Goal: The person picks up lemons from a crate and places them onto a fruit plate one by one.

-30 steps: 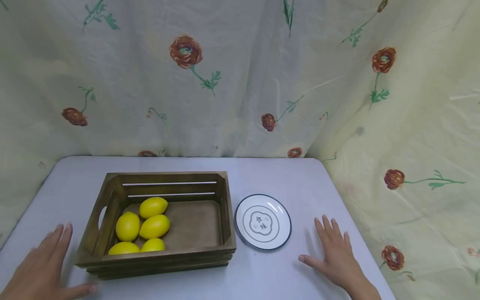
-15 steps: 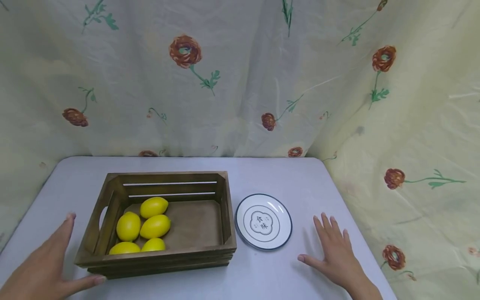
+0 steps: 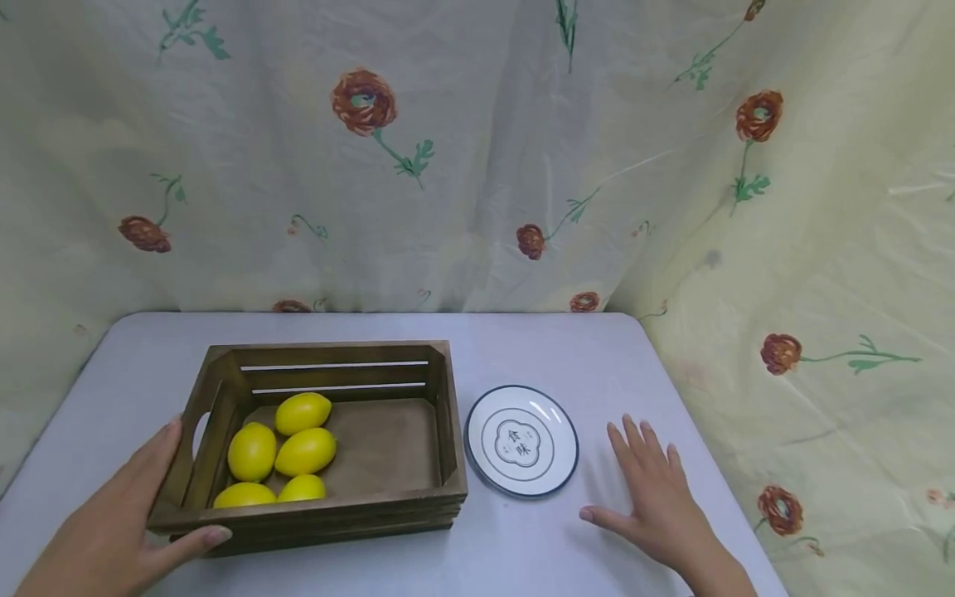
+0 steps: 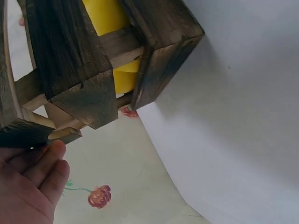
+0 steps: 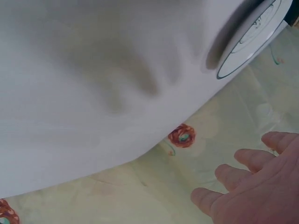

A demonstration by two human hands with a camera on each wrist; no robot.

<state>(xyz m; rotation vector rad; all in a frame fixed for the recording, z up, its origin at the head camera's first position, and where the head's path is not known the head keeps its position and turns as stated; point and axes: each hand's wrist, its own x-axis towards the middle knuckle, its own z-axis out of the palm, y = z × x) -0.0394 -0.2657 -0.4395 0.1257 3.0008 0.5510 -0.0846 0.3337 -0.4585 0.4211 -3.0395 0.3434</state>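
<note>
Spread and flat, the left hand [image 3: 112, 531] cups the near-left corner of the wooden crate [image 3: 313, 444], seemingly to steady it, five lemons [image 3: 279, 452] bunched inside at left, while the right hand [image 3: 656, 506] hovers open near the plate [image 3: 521, 440].

Crate [image 3: 321, 439] sits left of centre on table [image 3: 537, 348]; five lemons [image 3: 302, 452] clustered in crate's left half, right half bare. Plate [image 3: 521, 441] just beside crate's right wall, not touching. Left hand [image 3: 123, 531] at crate's near-left corner, fingers along left end wall, thumb against front wall. Right hand [image 3: 652, 502] over table, right of plate, nearer front edge. Curtain [image 3: 477, 157] hangs behind table and along right side.
</note>
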